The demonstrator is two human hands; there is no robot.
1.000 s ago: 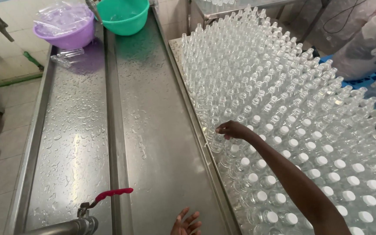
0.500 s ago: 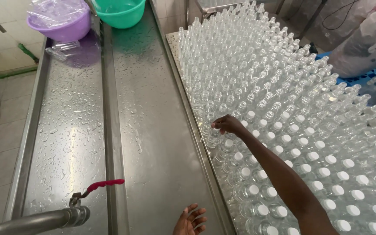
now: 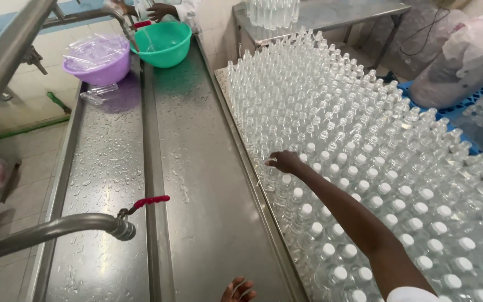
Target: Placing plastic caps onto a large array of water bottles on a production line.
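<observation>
Bottles, clear plastic with white caps [image 3: 331,168], are packed upright across the table beside the wet steel trough [image 3: 208,184]. One at the near edge is being pinched by the right hand [image 3: 286,162], so picking looks underway; a straight lift seems needed. The left hand [image 3: 240,291] is empty, fingers loosely spread.

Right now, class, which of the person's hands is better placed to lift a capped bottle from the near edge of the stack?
Right. The right hand already rests on the clear bottles at that edge; the left hand sits low over the wet steel trough.
</observation>
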